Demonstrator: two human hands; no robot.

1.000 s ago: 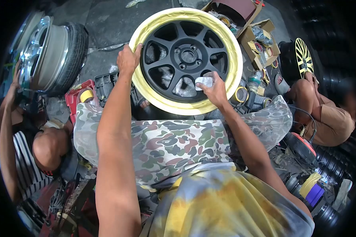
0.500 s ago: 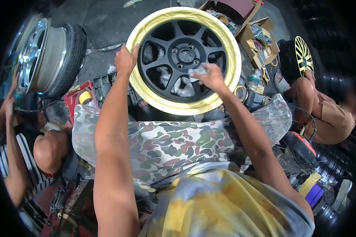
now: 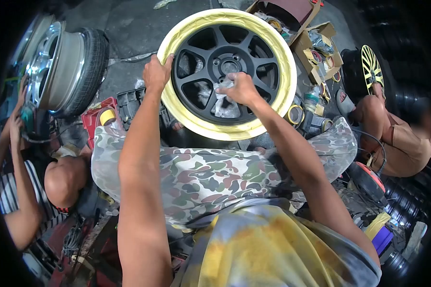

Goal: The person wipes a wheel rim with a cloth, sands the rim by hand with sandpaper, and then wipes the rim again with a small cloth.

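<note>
A dark grey alloy wheel rim (image 3: 192, 77) faces up in front of my knees, its outer edge covered with yellow masking tape (image 3: 287, 71). My left hand (image 3: 156, 75) grips the taped edge at the left side, thumb on top. In my right hand (image 3: 243, 90) is a pale crumpled rag (image 3: 223, 87), pinched between fingers and thumb and pressed on the lower spokes near the hub. The fingertips are partly hidden by the rag. Whitish patches show through the openings between the lower spokes.
On the right stand a cardboard box (image 3: 305, 47) with tape rolls and a person beside a yellow-spoked wheel (image 3: 371, 69). At left, another person works near a tyred wheel (image 3: 88, 71). A red tray (image 3: 88, 125) and an orange-black power tool (image 3: 367, 182) lie close by.
My right hand has moved left and slightly up with the rag, from the lower right spoke toward the area below the hub. The left hand keeps its hold on the edge.
</note>
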